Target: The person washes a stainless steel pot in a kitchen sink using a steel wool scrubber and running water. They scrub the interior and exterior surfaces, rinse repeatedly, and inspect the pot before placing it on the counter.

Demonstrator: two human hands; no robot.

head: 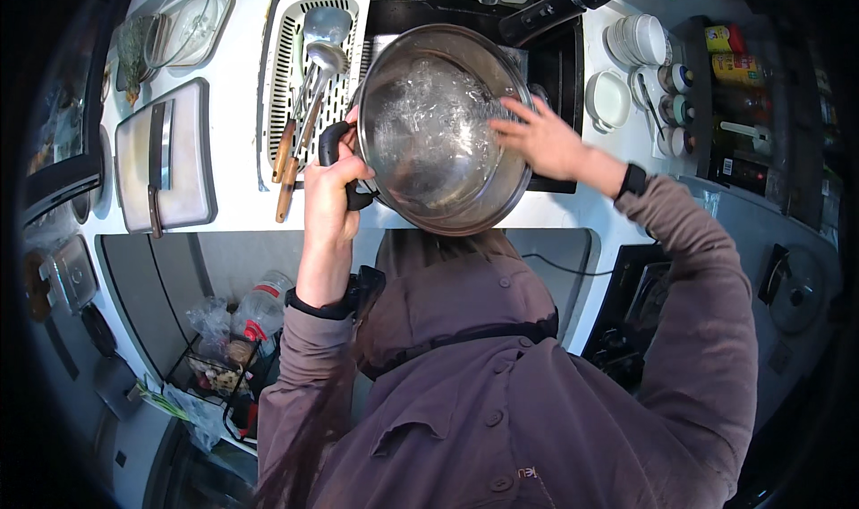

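Observation:
A large stainless steel pot (443,133) with water in it is held over the black sink (560,106) and the counter's front edge. My left hand (335,180) grips its black side handle (332,143). At the pot's right rim is my right hand (547,140), its fingers apart and reaching over the rim towards the inside; whether the fingertips touch the water or the wall cannot be told. The pot's far handle is mostly hidden. Just left of the pot, a white slotted drainer basket (272,93) holds a metal spatula (327,26) and a ladle (327,58) with wooden handles.
On the left, a cleaver (161,147) lies on a cutting board (194,153), with a glass dish (201,22) beyond. Stacked white bowls (637,39) and a small white dish (608,100) stand right of the sink. A black faucet part (537,22) overhangs the sink.

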